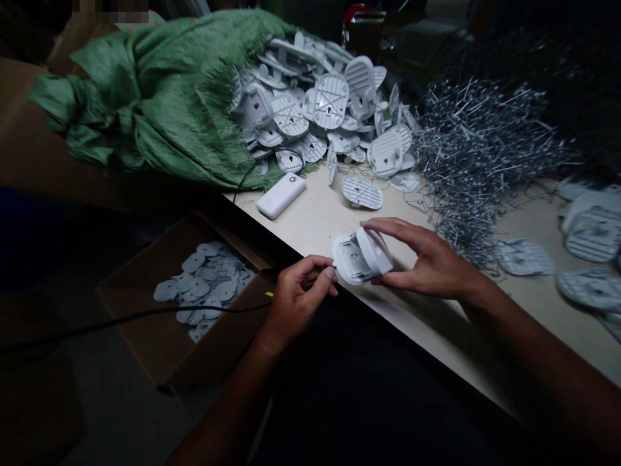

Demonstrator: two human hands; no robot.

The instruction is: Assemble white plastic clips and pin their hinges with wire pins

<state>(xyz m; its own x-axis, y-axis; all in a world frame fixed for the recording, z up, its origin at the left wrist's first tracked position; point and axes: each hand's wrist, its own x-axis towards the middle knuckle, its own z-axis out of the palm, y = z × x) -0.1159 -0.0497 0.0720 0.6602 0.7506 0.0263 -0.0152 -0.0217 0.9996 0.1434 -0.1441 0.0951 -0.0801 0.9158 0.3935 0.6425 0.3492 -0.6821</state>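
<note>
My right hand (427, 259) grips a white plastic housing (361, 255) at the table's front edge, fingers over its rounded top and thumb below. The piece looks like two shells, one tilted against the other. My left hand (301, 294) is closed in a pinch just left of the housing, its fingertips touching the piece's left edge; what it pinches is too small to make out. A pile of white plastic plates (320, 107) spills from a green woven sack (160, 97) at the back. A heap of thin metal wire pins (475, 149) lies right of it.
A white power bank (281, 194) with a black cable lies on the pale table (320, 220). Below the table's left edge sits a cardboard box (145, 323) with several grey plates. More white plates (592, 226) lie at the far right. A black cable crosses the box.
</note>
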